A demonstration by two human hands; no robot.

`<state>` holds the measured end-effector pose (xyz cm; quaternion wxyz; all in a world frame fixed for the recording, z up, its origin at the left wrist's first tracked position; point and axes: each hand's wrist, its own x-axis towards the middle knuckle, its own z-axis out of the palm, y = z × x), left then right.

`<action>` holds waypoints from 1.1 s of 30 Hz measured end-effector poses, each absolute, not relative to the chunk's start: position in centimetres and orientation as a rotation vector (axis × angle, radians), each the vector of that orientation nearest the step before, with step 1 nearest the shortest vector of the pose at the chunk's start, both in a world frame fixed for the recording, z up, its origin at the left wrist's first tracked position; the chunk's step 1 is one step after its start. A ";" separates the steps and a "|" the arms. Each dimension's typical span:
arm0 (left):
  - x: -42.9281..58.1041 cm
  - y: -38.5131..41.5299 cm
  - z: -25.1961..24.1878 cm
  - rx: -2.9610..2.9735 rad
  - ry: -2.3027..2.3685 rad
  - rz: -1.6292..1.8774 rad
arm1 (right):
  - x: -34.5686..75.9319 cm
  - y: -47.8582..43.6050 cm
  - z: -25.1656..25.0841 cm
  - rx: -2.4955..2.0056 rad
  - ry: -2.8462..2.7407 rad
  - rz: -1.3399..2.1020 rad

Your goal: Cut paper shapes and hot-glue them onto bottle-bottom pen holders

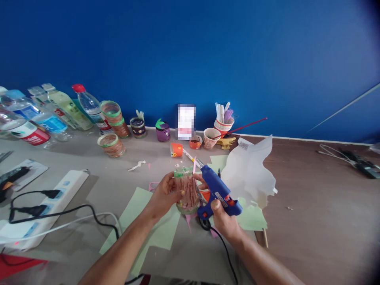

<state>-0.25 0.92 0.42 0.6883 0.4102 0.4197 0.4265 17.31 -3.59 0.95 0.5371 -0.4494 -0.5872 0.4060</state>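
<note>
My left hand (164, 194) is wrapped round a small clear plastic cup (187, 190) covered with pink-brown strips and a green band at its rim. It holds the cup upright above the table. In my right hand (222, 217) is a blue hot glue gun (218, 192). Its nozzle points up and left, close to the cup's upper right side. The gun's black cord (225, 249) runs down toward me. Pale green paper sheets (148, 221) lie on the table under both hands.
Several plastic bottles (44, 114) and decorated cups (111, 144) line the blue wall at left. A white power strip (50, 202) with black plugs lies at left. Paper cups with sticks (222, 124), a white plastic sheet (249, 170) and cables (350, 158) sit further right.
</note>
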 end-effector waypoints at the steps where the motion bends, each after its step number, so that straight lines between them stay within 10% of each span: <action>1: -0.2 0.9 0.5 0.926 0.945 0.954 | 17.3 -3.6 0.9 -1.070 -1.399 0.969; 33: -1.1 1.2 0.3 0.867 0.769 0.834 | 17.4 -2.8 1.4 -1.012 -1.212 1.027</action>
